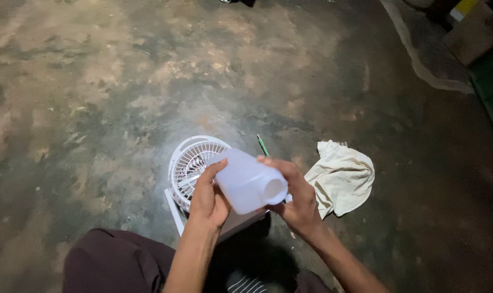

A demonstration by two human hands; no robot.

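Observation:
A white translucent plastic bottle (246, 182) with an open mouth lies tilted between both hands, its mouth pointing toward me and to the right. My left hand (207, 198) grips the bottle's body from the left. My right hand (296, 198) holds it near the mouth end from the right. Just behind and below the bottle a small white table fan (191, 163) with a round grille stands on the stained concrete floor. The fan's base is partly hidden by my hands.
A crumpled cream cloth (341, 176) lies on the floor to the right of my hands. A green pen-like tool (263, 145) lies beyond the fan. My knees in dark trousers (113, 263) fill the bottom edge. Boxes (474, 32) sit at the top right.

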